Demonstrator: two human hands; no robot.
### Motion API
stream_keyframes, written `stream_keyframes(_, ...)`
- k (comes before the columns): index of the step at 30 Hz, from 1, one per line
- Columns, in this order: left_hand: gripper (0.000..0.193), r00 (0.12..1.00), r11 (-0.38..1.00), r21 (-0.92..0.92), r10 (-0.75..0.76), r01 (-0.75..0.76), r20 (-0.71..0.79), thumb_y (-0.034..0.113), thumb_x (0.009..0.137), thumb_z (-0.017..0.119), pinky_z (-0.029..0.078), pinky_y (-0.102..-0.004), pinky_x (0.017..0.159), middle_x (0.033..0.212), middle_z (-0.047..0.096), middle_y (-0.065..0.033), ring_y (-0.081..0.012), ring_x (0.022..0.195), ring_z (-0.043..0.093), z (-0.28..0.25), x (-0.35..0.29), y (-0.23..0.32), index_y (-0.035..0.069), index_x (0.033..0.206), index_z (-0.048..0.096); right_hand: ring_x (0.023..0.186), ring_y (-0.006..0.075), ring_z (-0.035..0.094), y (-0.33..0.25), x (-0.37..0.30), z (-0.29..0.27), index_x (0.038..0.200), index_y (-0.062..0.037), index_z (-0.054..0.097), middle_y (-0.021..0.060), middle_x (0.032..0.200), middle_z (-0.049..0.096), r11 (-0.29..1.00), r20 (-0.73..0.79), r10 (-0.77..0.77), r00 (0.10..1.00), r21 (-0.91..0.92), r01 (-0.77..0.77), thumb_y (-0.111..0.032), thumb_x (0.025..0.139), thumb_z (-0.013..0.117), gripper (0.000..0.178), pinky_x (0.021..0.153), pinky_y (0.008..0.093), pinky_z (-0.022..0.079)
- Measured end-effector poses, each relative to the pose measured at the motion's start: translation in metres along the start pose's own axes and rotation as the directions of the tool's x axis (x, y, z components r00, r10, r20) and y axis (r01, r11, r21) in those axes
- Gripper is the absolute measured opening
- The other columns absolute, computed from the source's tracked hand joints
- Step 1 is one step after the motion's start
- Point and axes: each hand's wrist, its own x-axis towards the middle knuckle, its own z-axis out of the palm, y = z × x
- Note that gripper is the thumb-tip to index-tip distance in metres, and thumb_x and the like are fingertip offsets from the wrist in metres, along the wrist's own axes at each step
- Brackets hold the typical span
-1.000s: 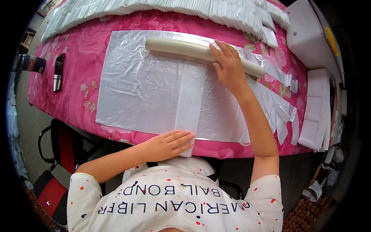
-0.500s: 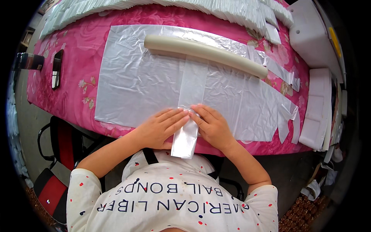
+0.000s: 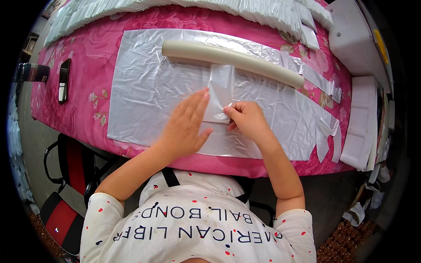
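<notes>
A stack of thin translucent plastic sheets [image 3: 149, 101] lies spread before me. On it is a narrow folded strip of plastic film [image 3: 222, 83], its far end running up to a long cream-coloured tube [image 3: 232, 59] that lies across the sheets. My right hand [image 3: 249, 119] pinches the strip's near right corner between thumb and fingers, and the film is pulled into creases there. My left hand [image 3: 186, 122], slightly blurred, is stretched flat with fingers together and thumb apart, its fingertips beside the strip's left edge. Nothing shows in it.
Long rows of folded white plastic pieces [image 3: 184, 5] line the far edge of the pink flowered tablecloth [image 3: 87, 39]. A phone [image 3: 64, 81] and a dark cup-like container [image 3: 34, 72] sit at the left. White foam blocks [image 3: 359, 122] stand at the right; black-and-red chairs [image 3: 72, 158] are below left.
Both hands have moved away from the table's near edge. The shiny strip end that hung toward my lap is now up on the sheets. My right hand has gone from pressing to pinching.
</notes>
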Motion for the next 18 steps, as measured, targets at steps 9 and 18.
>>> stream_keyframes(9, 0.073, 0.961, 0.975, 0.221, -0.044, -0.018, 0.273, 0.028, 0.078, 0.057, 0.019, -0.0419, 0.109, 0.143, 0.025, -0.0202, -0.0324, 0.133, 0.025, 0.017, -0.007, 0.012, -0.007, 0.135, 0.026, 0.083, 0.0231, 0.062, 0.006, -0.012, 0.009, 0.099, 0.0005, 0.061, 0.0132, 0.086, 0.063, 0.831, -0.222, -0.436, 0.872, -0.471, 0.296, -0.013, 0.075, 0.066, 0.027, 0.070, 0.0325, 0.048)
stream_keyframes(18, 0.051, 0.987, 0.928, 0.340, 0.120, -0.149, 0.106, 0.010, 0.070, 0.060, 0.041, -0.0373, 0.090, 0.122, 0.051, -0.0160, -0.0264, 0.111, 0.051, 0.018, 0.012, -0.002, -0.005, 0.118, 0.048, 0.112, 0.0273, 0.050, 0.023, 0.019, -0.017, 0.109, -0.0018, 0.059, 0.0117, 0.119, 0.055, 0.174, 0.307, -0.828, 0.469, -0.654, 0.736, -0.004, 0.069, 0.061, 0.041, 0.096, 0.0386, 0.041)
